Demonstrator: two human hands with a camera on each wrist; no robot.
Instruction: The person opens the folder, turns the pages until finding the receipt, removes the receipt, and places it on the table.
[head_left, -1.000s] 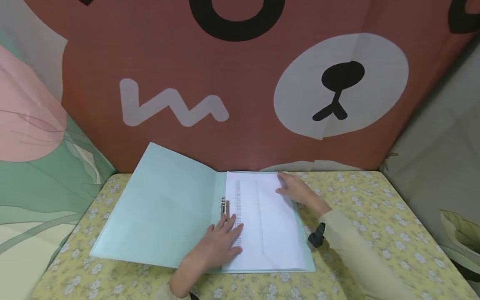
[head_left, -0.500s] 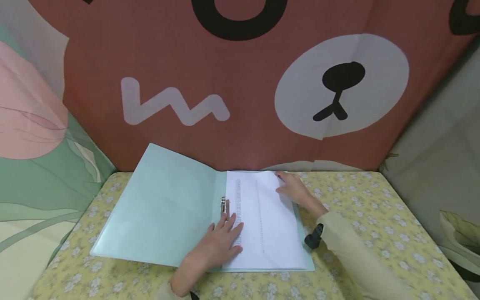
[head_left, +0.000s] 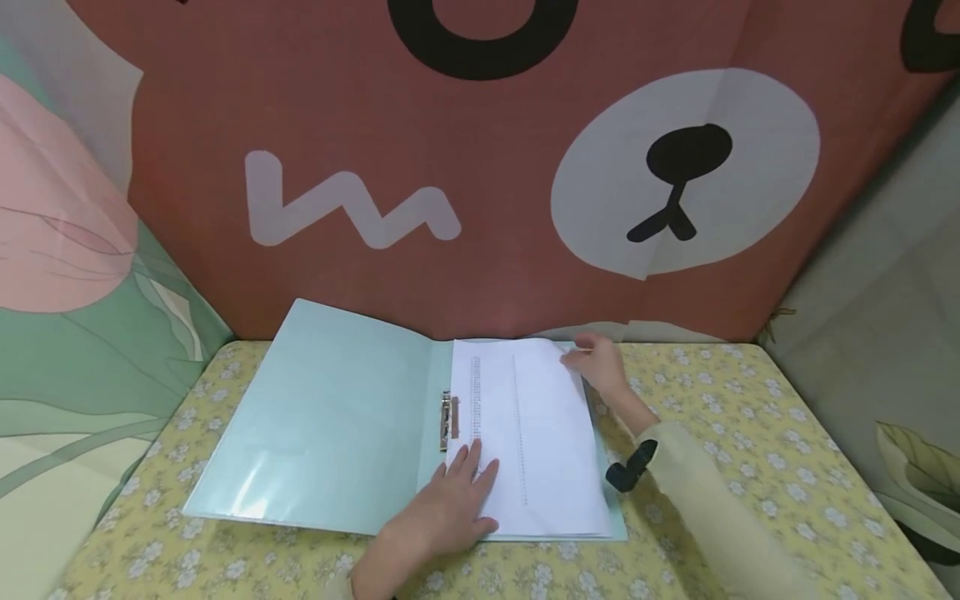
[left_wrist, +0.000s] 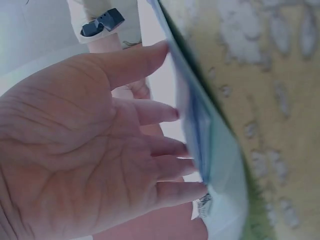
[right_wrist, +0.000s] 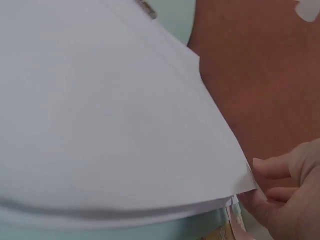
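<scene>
A light teal clip folder (head_left: 337,417) lies spread on the table, its left cover slightly raised. On its right side is a stack of white printed sheets (head_left: 555,450), and a metal clip (head_left: 446,421) sits at the spine. My left hand (head_left: 450,512) rests its spread fingertips on the lower left of the top sheet. At the upper right corner my right hand (head_left: 600,367) holds the sheet's edge; the right wrist view shows the lifted corner (right_wrist: 242,185) between thumb and fingers, with other sheets' edges below.
A yellow floral cloth (head_left: 720,467) covers the table. Right behind the folder rises a reddish-brown fabric backdrop (head_left: 495,283) with a printed bear face. Printed fabric also hangs at both sides. A dark wrist device (head_left: 632,467) is strapped at the right wrist.
My left hand has slid down and slightly right, uncovering more of the clip. My right hand has shifted right and up, and the sheet's upper right corner is lifted more. The left cover has sunk slightly.
</scene>
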